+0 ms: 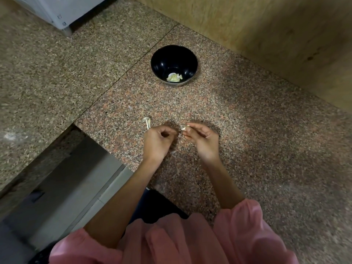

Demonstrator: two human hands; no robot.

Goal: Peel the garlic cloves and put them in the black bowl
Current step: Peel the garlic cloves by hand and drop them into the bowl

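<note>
Your right hand (200,139) pinches a clove (183,128) just beside your left hand (159,139), which is curled, around what I cannot tell. The clove should be light, firm and slippery once bare: hold its ends. The bowl (162,59) stands well beyond

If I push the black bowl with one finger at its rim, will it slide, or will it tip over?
It would probably slide: the bowl stands upright on a flat stone counter. It is likely light, as it holds only a few cloves. A push high at the rim might tip it, since it narrows toward its base.
</note>
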